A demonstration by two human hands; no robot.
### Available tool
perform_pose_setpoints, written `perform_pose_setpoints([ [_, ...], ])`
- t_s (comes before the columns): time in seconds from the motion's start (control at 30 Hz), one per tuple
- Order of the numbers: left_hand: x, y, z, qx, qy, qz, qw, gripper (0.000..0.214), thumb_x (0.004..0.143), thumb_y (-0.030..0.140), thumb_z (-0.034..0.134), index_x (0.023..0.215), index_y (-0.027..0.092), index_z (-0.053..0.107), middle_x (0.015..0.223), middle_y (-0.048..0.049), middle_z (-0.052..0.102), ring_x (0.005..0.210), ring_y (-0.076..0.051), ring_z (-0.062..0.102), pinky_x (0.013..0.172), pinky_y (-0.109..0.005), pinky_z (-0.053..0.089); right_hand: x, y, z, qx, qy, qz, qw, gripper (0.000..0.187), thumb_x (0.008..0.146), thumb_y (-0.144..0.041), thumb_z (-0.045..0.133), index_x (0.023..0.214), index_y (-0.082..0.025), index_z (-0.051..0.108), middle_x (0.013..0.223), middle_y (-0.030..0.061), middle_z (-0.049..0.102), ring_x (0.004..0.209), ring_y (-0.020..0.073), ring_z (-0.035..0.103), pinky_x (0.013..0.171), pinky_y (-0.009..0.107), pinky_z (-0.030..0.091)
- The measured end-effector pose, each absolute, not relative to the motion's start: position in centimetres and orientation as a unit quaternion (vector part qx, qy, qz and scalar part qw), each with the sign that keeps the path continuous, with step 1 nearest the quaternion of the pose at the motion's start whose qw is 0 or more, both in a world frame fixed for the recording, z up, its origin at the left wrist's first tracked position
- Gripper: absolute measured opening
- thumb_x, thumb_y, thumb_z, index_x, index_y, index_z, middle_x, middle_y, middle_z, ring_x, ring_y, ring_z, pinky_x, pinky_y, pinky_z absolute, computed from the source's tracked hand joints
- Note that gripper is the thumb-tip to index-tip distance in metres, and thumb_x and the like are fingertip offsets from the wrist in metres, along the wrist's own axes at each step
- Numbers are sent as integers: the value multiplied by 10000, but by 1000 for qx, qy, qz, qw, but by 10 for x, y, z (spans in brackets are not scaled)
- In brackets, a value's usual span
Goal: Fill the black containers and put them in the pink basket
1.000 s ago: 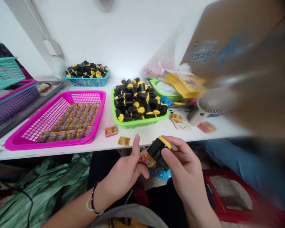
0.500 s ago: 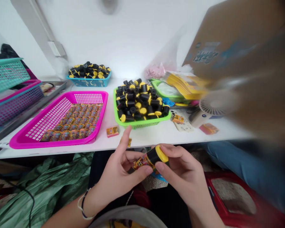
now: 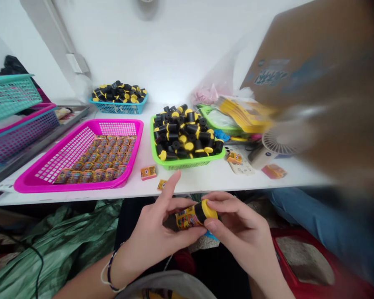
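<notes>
a: what's in the hands?

b: a small black cylinder [image 3: 199,212] with a yellow cap [image 3: 210,209] at one end and a printed orange-and-yellow wrapper [image 3: 185,219] at the other. it's held between both hands, over the lap, just in front of the edge of the worktop [image 3: 193,182].

a: how will it handle, and where should it be held?

b: i'd judge it light and stiff, probably moulded plastic, though the view can't confirm that. the cap looks smooth and a little slippery, and the wrapper may crease easily, so the black body seems the safest place to hold.

a: and the grip?

b: both hands are closed on it. the right hand [image 3: 241,234], at 3 o'clock, pinches the capped end between thumb and fingers. the left hand [image 3: 154,236], at 8 o'clock, pinches the wrapped end, with its index finger [image 3: 175,178] lifted clear.

a: what's around it?

b: at 12 o'clock, a green basket [image 3: 187,165] is heaped with similar cylinders. at 10 o'clock, a magenta basket [image 3: 118,121] holds rows of wrapped packets. at 11 o'clock, a small orange packet [image 3: 148,172] lies on the worktop, near the green basket.
</notes>
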State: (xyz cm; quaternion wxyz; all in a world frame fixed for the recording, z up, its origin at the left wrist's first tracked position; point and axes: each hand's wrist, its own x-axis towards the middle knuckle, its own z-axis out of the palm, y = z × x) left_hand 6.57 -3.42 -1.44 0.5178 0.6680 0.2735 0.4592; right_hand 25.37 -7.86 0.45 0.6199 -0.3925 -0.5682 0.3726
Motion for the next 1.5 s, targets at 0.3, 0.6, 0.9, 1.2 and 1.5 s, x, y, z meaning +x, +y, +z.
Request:
perform_pose_setpoints([
  [0.3,70,-40,-8,492,156,435,738,978,805,139,858,1592,322,307,1024,-64,833,835,-152,786,762,-207,594,252,-76,7,-328,-550,489,592,305,888,-315,797,1186,-355,744,1189,32,781,1107,163,723,971,259,581],
  [0.6,58,-42,-14,717,318,460,415,893,802,175,852,1544,339,383,1126,-28,820,1026,-220,786,920,-276,613,257,-74,14,-436,-600,386,548,351,788,-107,787,1106,-254,761,982,43,750,738,139,704,660,238,628],
  [0.9,55,-43,-9,767,273,459,355,954,817,130,832,1574,423,330,1169,33,810,1017,-177,788,929,-221,606,256,-73,21,-428,-604,382,554,374,691,-37,802,1001,-242,764,849,12,751,659,139,713,585,210,605],
  [1.2,58,-41,-11,645,333,456,515,977,778,178,884,1569,333,332,1166,-48,814,1086,-247,773,1000,-338,584,258,-63,13,-377,-594,411,579,230,796,-233,870,1004,-312,814,1067,51,811,860,172,785,730,248,653],
  [1.5,69,-24,-4,413,201,436,774,1132,735,181,918,1592,230,181,849,-43,839,737,-180,787,704,-235,591,255,-71,5,-421,-706,242,516,261,990,-238,631,1229,-341,643,1258,54,752,1244,228,650,987,384,582],
])
